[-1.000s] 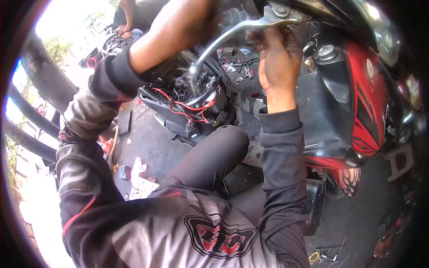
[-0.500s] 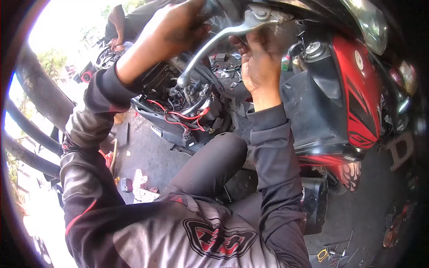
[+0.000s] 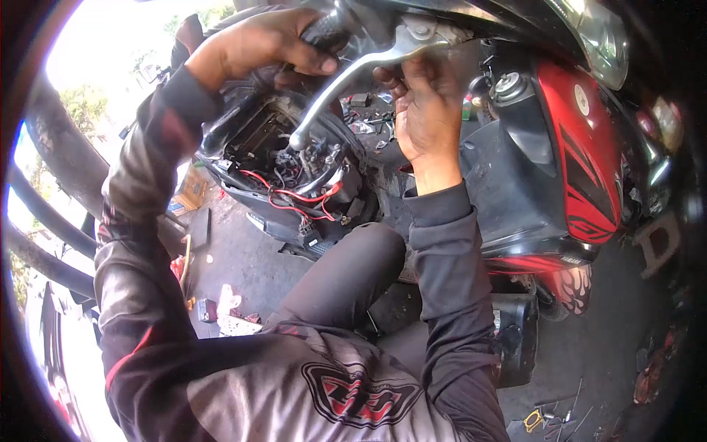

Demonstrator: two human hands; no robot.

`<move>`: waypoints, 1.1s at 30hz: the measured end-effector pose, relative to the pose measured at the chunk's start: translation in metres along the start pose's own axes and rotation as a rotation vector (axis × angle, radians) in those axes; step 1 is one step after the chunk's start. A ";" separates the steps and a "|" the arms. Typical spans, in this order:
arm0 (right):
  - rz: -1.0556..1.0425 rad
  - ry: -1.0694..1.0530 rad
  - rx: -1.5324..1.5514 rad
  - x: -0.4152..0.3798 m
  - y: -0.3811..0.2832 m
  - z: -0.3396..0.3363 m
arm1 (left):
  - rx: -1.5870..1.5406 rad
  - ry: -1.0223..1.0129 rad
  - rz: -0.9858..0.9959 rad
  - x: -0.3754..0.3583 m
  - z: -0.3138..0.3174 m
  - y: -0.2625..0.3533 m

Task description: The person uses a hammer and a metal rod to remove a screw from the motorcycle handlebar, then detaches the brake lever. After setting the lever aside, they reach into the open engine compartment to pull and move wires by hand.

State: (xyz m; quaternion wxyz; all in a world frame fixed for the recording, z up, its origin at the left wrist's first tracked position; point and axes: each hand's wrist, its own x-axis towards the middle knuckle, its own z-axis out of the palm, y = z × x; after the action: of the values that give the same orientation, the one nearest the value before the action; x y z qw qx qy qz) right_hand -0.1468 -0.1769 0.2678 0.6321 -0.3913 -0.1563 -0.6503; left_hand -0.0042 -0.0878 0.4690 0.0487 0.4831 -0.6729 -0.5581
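Note:
A silver hand lever (image 3: 346, 74) slants down from its pivot at the top of the view, near a black handlebar grip (image 3: 326, 31). My left hand (image 3: 269, 44) is wrapped round that grip, left of the lever. Under the pivot end, my right hand (image 3: 428, 110) is raised with its fingers bent up against the lever's underside. Whatever its fingertips may pinch there is hidden. Below the lever lies an opened black motorcycle body part (image 3: 272, 199) with exposed wiring and a red cable (image 3: 303, 193).
A red and black motorcycle (image 3: 585, 147) stands at the right. Tools and a yellow gasket (image 3: 532, 421) lie on the floor at the lower right. A cardboard box (image 3: 190, 190) is at the left. Another person's arm (image 3: 189, 33) shows at the upper left.
My left hand has shifted left and down, and the grip now shows in it. My right hand stays by the lever. The other person's hand at the upper left is no longer visible.

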 end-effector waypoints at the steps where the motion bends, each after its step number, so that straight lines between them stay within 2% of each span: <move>1: -0.001 -0.003 0.002 0.000 0.000 -0.001 | 0.192 0.240 0.122 0.007 0.001 -0.030; 2: -0.001 -0.022 -0.007 0.001 0.000 -0.003 | 0.388 0.478 0.243 0.009 0.001 -0.049; 6: 0.012 -0.014 -0.039 0.000 -0.004 -0.001 | 0.225 0.352 0.100 0.006 -0.005 -0.048; 7: 0.008 -0.019 -0.037 0.002 -0.004 -0.001 | 0.539 0.530 0.145 0.008 0.001 -0.047; 10: 0.038 -0.012 -0.062 0.001 -0.003 -0.004 | 1.002 0.712 0.208 0.004 0.033 -0.027; 12: 0.034 0.000 -0.069 0.001 -0.004 -0.001 | 1.163 1.160 0.145 0.003 0.076 -0.010; 13: 0.040 -0.001 -0.065 0.000 -0.003 0.000 | 1.391 1.040 0.432 0.002 0.061 -0.023; 14: 0.031 0.011 -0.070 -0.001 -0.004 0.001 | 1.389 1.043 0.427 0.006 0.059 -0.037; 16: 0.029 0.020 -0.073 -0.001 -0.004 0.000 | 1.319 1.234 0.249 0.017 0.055 -0.064; 17: 0.026 0.010 -0.086 -0.001 -0.004 -0.002 | 1.287 1.235 0.295 0.022 0.052 -0.068; 20: 0.021 -0.005 -0.097 0.000 -0.004 -0.005 | 1.223 1.181 0.268 0.019 0.047 -0.062; 22: 0.029 -0.009 -0.097 0.000 -0.005 -0.007 | 1.047 0.844 0.294 0.011 0.040 -0.030; 24: 0.039 0.005 -0.148 0.001 -0.006 -0.008 | 1.328 0.627 0.455 0.005 0.009 -0.023; 25: 0.047 0.004 -0.145 0.000 -0.006 -0.006 | 1.323 0.630 0.449 0.005 0.004 -0.031; 27: 0.032 0.027 -0.092 0.000 -0.005 -0.001 | 0.281 0.506 -0.050 0.009 0.003 -0.044; 28: 0.038 0.029 -0.089 -0.001 -0.004 -0.002 | 0.276 0.506 -0.055 0.009 0.004 -0.046; 29: 0.030 0.028 -0.111 0.000 -0.004 -0.003 | 0.360 0.621 0.009 0.010 0.015 -0.042; 31: 0.022 0.031 -0.133 0.000 -0.005 -0.006 | 0.599 0.825 -0.121 0.011 0.046 -0.015; 32: 0.029 0.027 -0.138 0.000 -0.005 -0.007 | 0.596 0.824 -0.125 0.018 0.044 -0.027; 33: 0.037 0.021 -0.142 0.001 -0.004 -0.008 | 0.984 1.066 0.179 0.029 0.040 -0.048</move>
State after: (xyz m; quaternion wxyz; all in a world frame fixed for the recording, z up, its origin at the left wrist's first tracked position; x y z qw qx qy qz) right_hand -0.1531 -0.1820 0.2646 0.6161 -0.4313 -0.0958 -0.6521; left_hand -0.0154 -0.0753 0.4025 0.1925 0.5985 -0.7674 0.1259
